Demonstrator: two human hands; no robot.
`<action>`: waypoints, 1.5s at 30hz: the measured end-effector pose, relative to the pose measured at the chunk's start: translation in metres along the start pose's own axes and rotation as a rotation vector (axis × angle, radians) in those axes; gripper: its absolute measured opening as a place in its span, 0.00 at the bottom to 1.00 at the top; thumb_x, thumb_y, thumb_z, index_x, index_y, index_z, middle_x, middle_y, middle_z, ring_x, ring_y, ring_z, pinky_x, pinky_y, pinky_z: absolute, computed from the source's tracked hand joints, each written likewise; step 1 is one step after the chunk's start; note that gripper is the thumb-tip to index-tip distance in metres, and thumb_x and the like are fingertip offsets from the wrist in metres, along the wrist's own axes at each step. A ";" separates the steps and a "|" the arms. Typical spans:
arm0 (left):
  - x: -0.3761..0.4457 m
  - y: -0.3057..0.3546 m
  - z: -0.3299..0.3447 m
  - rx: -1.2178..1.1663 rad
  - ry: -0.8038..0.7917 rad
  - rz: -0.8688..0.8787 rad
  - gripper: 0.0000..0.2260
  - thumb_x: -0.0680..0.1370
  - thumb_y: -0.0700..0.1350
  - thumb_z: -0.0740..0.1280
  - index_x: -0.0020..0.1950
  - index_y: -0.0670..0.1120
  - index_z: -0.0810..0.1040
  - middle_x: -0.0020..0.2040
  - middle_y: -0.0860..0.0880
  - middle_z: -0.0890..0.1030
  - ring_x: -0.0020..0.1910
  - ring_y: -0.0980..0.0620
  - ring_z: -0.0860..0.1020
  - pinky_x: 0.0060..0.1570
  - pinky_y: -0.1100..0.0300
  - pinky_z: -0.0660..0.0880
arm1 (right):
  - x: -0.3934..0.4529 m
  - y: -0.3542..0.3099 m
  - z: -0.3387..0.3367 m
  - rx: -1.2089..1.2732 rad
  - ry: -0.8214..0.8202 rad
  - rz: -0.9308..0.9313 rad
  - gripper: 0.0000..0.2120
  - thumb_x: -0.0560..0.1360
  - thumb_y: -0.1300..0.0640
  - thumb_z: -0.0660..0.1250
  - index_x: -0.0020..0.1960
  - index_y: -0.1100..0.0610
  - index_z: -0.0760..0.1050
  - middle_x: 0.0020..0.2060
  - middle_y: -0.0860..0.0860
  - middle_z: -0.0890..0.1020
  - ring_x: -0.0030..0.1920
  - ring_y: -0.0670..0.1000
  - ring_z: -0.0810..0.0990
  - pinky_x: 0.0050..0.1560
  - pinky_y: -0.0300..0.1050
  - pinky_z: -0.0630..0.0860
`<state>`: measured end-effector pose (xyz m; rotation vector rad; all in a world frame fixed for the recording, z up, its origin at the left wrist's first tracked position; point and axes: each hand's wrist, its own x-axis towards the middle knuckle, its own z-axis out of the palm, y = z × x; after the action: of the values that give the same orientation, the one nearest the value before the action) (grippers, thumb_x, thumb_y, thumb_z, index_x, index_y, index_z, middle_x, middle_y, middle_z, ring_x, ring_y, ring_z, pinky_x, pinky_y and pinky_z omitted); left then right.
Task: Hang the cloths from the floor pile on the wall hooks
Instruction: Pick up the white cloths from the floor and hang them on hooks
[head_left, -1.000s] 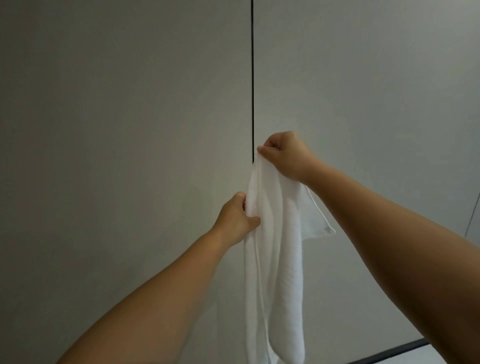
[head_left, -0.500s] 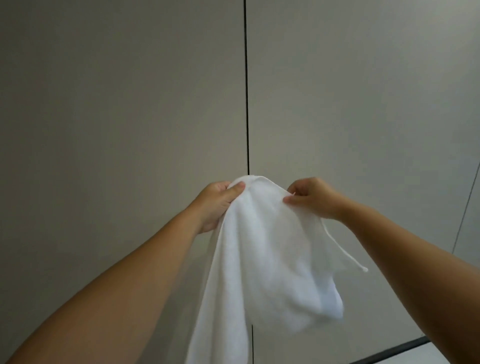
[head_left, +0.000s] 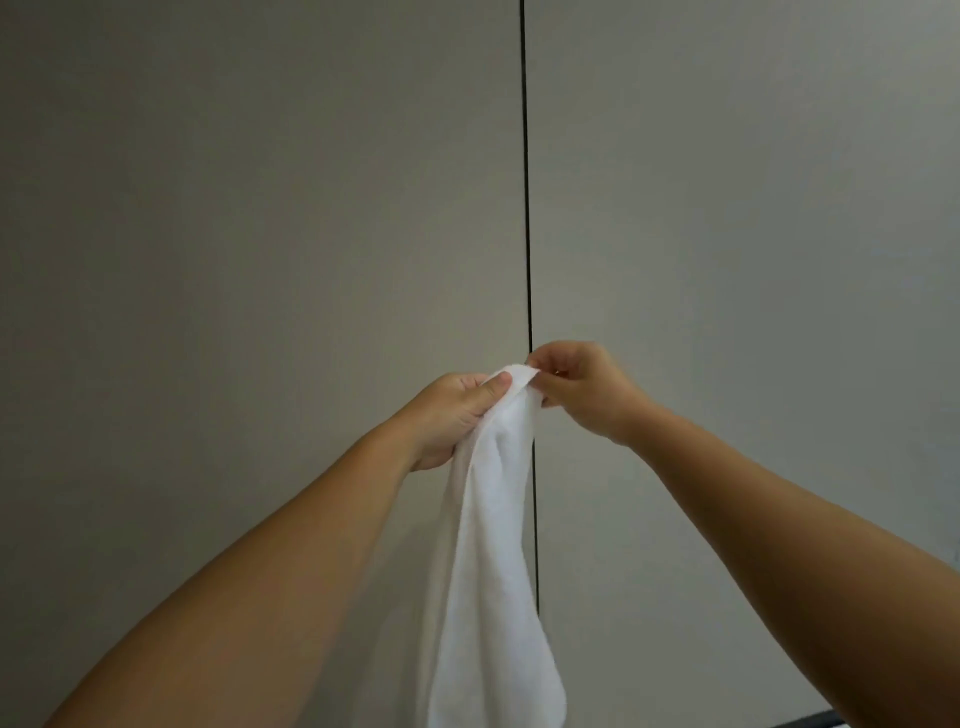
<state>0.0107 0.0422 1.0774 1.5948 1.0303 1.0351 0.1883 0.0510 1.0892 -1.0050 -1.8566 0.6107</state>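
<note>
Head view: a white cloth (head_left: 488, 545) hangs in front of the grey wall (head_left: 234, 208), across its dark vertical seam (head_left: 525, 182). The left hand (head_left: 457, 415) grips its bunched top, thumb pressed on; the right hand (head_left: 582, 387) pinches the top edge beside it.

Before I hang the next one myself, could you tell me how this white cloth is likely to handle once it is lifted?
Probably floppy: the white cloth hangs straight down in soft folds below the left hand and right hand. Likely light, since a pinch at its top edge carries it. Its fluffy surface suggests that it should not slip easily.
</note>
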 end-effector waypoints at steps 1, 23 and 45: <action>-0.001 -0.003 -0.002 -0.001 0.005 -0.004 0.20 0.79 0.53 0.61 0.57 0.37 0.78 0.52 0.39 0.82 0.47 0.46 0.80 0.52 0.53 0.76 | 0.002 -0.004 0.003 -0.014 0.009 0.000 0.07 0.75 0.63 0.63 0.42 0.57 0.79 0.36 0.54 0.81 0.36 0.50 0.79 0.41 0.46 0.78; 0.003 -0.051 -0.005 0.336 0.358 0.032 0.06 0.79 0.45 0.61 0.44 0.47 0.74 0.42 0.48 0.79 0.42 0.48 0.78 0.45 0.54 0.77 | 0.030 -0.034 -0.010 -0.524 -0.062 -0.009 0.07 0.74 0.57 0.66 0.47 0.55 0.82 0.42 0.48 0.80 0.42 0.49 0.78 0.41 0.40 0.72; -0.186 -0.013 -0.189 0.788 0.585 -0.085 0.11 0.79 0.43 0.62 0.36 0.49 0.73 0.33 0.54 0.72 0.32 0.57 0.69 0.36 0.60 0.66 | 0.018 -0.076 0.208 0.191 -0.628 -0.138 0.10 0.77 0.53 0.66 0.47 0.59 0.81 0.37 0.50 0.82 0.36 0.45 0.79 0.39 0.39 0.75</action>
<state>-0.2239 -0.0819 1.0744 1.8553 2.0768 1.1356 -0.0296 0.0240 1.0578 -0.5845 -2.3250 1.0850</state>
